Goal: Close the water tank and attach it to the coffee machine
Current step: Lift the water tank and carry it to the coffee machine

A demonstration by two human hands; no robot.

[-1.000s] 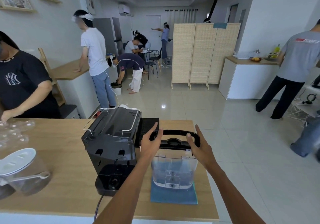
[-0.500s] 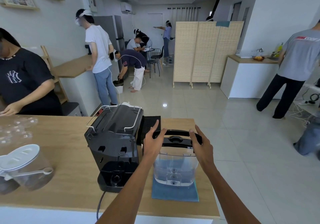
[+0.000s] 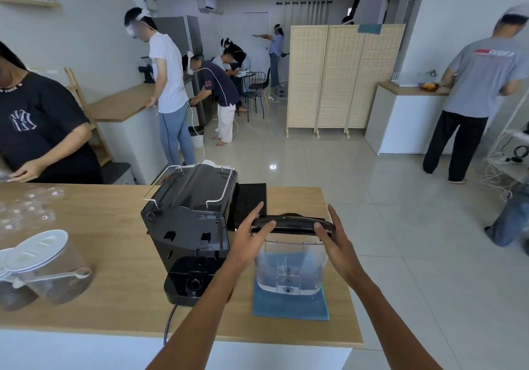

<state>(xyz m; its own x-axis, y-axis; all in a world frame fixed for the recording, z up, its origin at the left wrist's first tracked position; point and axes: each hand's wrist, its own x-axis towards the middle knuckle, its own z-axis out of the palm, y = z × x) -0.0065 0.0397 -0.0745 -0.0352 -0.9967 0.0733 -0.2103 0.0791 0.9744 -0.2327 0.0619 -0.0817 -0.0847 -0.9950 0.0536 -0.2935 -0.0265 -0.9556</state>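
Observation:
A clear plastic water tank (image 3: 290,266) with some water in it stands on a blue cloth (image 3: 289,306) at the counter's right end. A black lid (image 3: 293,224) lies across its top rim. My left hand (image 3: 252,241) holds the lid's left end and my right hand (image 3: 333,239) holds its right end, fingers over the lid's edge. The black coffee machine (image 3: 190,226) stands just left of the tank, its back towards me, with an empty recess facing the tank.
A black mat (image 3: 250,205) lies behind the tank. Two clear lidded jars with a spoon (image 3: 43,272) sit at the counter's left. The wooden counter (image 3: 108,255) ends just right of the cloth. A person in black stands across the counter at left; several others are farther off.
The lid has come down flatter onto the tank's rim, and both hands have stayed on its ends. The camera has tilted slightly.

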